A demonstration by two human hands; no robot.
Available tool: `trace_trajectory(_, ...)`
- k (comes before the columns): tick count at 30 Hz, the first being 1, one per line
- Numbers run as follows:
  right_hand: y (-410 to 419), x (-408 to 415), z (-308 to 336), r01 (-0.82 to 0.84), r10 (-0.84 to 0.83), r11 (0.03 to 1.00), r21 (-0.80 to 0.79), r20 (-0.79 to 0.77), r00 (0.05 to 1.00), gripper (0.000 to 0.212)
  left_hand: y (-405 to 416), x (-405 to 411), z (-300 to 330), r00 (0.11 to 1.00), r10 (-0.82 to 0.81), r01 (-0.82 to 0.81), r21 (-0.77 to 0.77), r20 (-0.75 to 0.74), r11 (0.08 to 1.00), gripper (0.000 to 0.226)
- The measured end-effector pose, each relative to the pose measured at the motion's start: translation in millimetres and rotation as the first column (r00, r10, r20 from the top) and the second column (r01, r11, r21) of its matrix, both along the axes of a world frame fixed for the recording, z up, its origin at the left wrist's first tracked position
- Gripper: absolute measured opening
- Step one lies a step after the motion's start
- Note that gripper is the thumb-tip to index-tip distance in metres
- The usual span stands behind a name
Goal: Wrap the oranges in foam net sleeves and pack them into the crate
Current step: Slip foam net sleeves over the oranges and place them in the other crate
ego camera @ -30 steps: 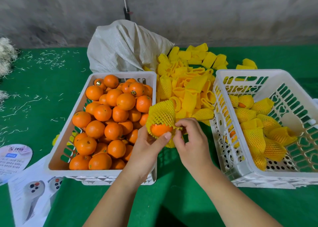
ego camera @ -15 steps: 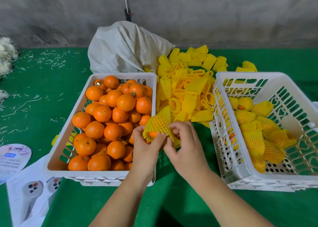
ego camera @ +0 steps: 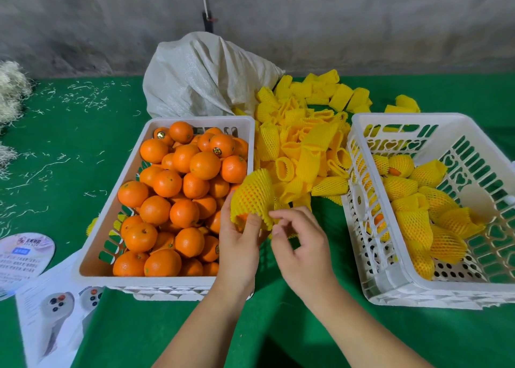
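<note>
Your left hand grips a yellow foam net sleeve with an orange inside it, held just beyond the near right corner of the left white crate. The orange itself is almost wholly hidden: only a sliver of orange skin shows at the sleeve's lower mouth and faintly through the mesh, and your fingers behind the sleeve are out of sight. Your right hand is just beside the sleeve, fingers loosely curled and holding nothing; whether a fingertip brushes the net's frilled edge is hard to tell.

The left crate is heaped with bare oranges. The right white crate, cut off at the picture's right edge, holds wrapped oranges along its middle. Between the crates lies a pile of empty sleeves on the green cloth, with a white woven sack behind. The printed sheets at lower left are too blurred to read.

Half a second ago your right hand pinched the sleeve's edge together with the left; now it has let go and drawn slightly back. A second ago the orange showed plainly at the open end; the net now covers it.
</note>
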State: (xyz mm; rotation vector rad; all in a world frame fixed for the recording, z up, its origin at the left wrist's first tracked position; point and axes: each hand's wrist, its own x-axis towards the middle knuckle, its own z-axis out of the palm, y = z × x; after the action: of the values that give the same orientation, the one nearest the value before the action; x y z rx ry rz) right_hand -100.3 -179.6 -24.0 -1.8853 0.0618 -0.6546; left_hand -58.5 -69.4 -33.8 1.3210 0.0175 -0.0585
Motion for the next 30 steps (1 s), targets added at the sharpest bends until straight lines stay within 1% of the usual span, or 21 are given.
trace_trajectory(1,-0.2,-0.2,5.9,-0.019,0.039,0.974,0.227,-0.083,0.996,0.037,3.8,0.2,-1.8,0.998,-0.029,0.028,0.027,0.049,0.999,0.057)
trace_trajectory(2,-0.2,1.3,10.4,-0.035,0.108,0.907,0.420,-0.150,0.983,0.049,6.9,0.6,-2.8,0.992,-0.061,0.052,0.078,0.112,0.996,0.060)
trace_trajectory(3,0.4,4.2,14.1,-0.077,0.208,0.834,0.546,-0.182,0.961,0.061,9.0,0.6,-3.6,0.979,-0.097,0.069,0.154,0.181,0.986,0.062)
trace_trajectory(4,2.1,7.6,16.1,-0.141,0.312,0.777,0.613,-0.182,0.932,0.069,9.5,0.4,-4.1,0.960,-0.138,0.078,0.238,0.244,0.968,0.065)
trace_trajectory(6,5.6,13.2,18.6,-0.210,0.419,0.702,0.680,-0.157,0.894,0.076,7.5,-0.6,-3.2,0.922,-0.210,0.083,0.363,0.326,0.928,0.067)
trace_trajectory(10,2.1,15.7,20.8,-0.222,0.408,0.634,0.741,-0.076,0.910,0.074,6.8,-3.2,1.8,0.846,-0.321,0.071,0.506,0.425,0.859,0.066)
trace_trajectory(13,-2.6,15.4,17.6,-0.231,0.418,0.583,0.779,-0.045,0.907,0.080,2.7,-6.6,-0.2,0.843,-0.285,-0.081,0.632,0.456,0.771,0.061)
trace_trajectory(15,-10.6,16.4,15.0,-0.173,0.380,0.576,0.799,-0.075,0.922,0.084,2.6,-7.9,-4.0,0.835,-0.259,-0.216,0.720,0.486,0.659,0.057)
trace_trajectory(17,-29.2,18.0,13.3,-0.113,0.334,0.544,0.831,-0.091,0.938,0.083,12.7,-2.8,-9.1,0.787,-0.405,-0.185,0.805,0.465,0.564,0.057)
trace_trajectory(19,-60.1,18.4,12.8,-0.070,0.278,0.524,0.849,-0.093,0.956,0.081,33.5,9.6,-14.9,0.747,-0.539,-0.120,0.877,0.388,0.465,0.058)
trace_trajectory(20,-78.5,18.2,12.1,-0.046,0.243,0.521,0.852,-0.096,0.965,0.078,45.4,19.5,-18.6,0.775,-0.537,-0.093,0.900,0.334,0.426,0.058)
trace_trajectory(21,-96.9,18.6,11.0,-0.015,0.203,0.524,0.852,-0.108,0.973,0.071,57.3,33.0,-22.1,0.834,-0.485,-0.067,0.921,0.263,0.385,0.057)
trace_trajectory(22,-114.8,18.7,8.9,0.029,0.149,0.537,0.843,-0.129,0.980,0.061,68.6,47.8,-24.8,0.898,-0.412,-0.024,0.951,0.156,0.308,0.057)
trace_trajectory(23,-131.6,19.5,6.3,0.101,0.068,0.559,0.823,-0.167,0.984,0.051,78.8,62.0,-27.3,0.940,-0.340,0.067,0.982,-0.004,0.175,0.059)
trace_trajectory(24,-146.4,21.5,2.1,0.191,-0.033,0.576,0.795,-0.211,0.977,0.044,86.4,73.1,-30.1,0.940,-0.286,0.191,0.982,-0.184,-0.003,0.060)
trace_trajectory(25,-158.4,24.1,-1.5,0.272,-0.127,0.578,0.769,-0.244,0.961,0.046,90.6,79.7,-34.4,0.900,-0.267,0.302,0.935,-0.344,-0.187,0.062)
trace_trajectory(26,-166.8,27.8,-4.0,0.329,-0.198,0.549,0.769,-0.262,0.944,0.059,91.8,82.3,-39.7,0.842,-0.274,0.370,0.868,-0.464,-0.332,0.064)
trace_trajectory(27,-172.3,31.9,-5.3,0.361,-0.239,0.500,0.788,-0.275,0.931,0.077,90.9,81.7,-46.1,0.795,-0.287,0.387,0.811,-0.535,-0.439,0.066)
trace_trajectory(28,-175.5,35.7,-6.5,0.374,-0.249,0.485,0.790,-0.285,0.926,0.092,88.9,78.1,-52.6,0.773,-0.294,0.360,0.771,-0.562,-0.525,0.065)
trace_trajectory(29,-175.7,39.0,-7.4,0.380,-0.244,0.517,0.767,-0.293,0.924,0.100,87.1,74.8,-56.8,0.774,-0.301,0.306,0.745,-0.557,-0.593,0.061)
trace_trajectory(30,-173.7,41.0,-9.3,0.392,-0.241,0.586,0.709,-0.309,0.920,0.101,86.2,73.1,-58.7,0.777,-0.315,0.244,0.722,-0.545,-0.647,0.057)
